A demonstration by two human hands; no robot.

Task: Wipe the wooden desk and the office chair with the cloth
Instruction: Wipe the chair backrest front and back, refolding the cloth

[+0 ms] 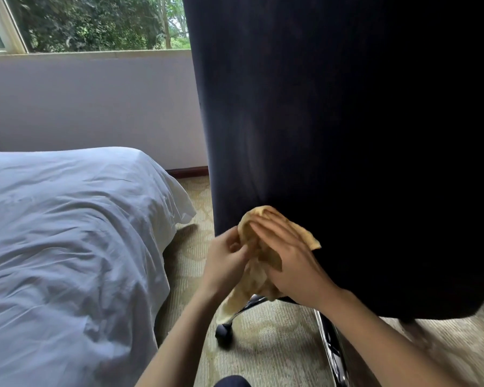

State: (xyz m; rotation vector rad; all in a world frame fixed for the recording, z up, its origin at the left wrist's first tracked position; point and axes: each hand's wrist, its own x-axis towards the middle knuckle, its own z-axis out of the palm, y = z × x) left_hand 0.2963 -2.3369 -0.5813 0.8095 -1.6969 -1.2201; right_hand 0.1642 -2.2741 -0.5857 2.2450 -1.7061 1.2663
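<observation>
The dark navy back of the office chair (347, 135) fills the right side of the view. A yellow cloth (252, 277) is bunched against its lower left edge. My right hand (288, 255) lies flat over the cloth with straight fingers, pressing it against the chair back. My left hand (227, 261) pinches the cloth's left side between thumb and fingers, and a loose end hangs down below both hands. The wooden desk is not in view.
A bed with a rumpled white sheet (67, 247) stands close on the left. The chair's chrome base legs (330, 344) and a black caster (224, 332) rest on patterned carpet (277, 344). A pale wall and a window (95, 23) lie behind.
</observation>
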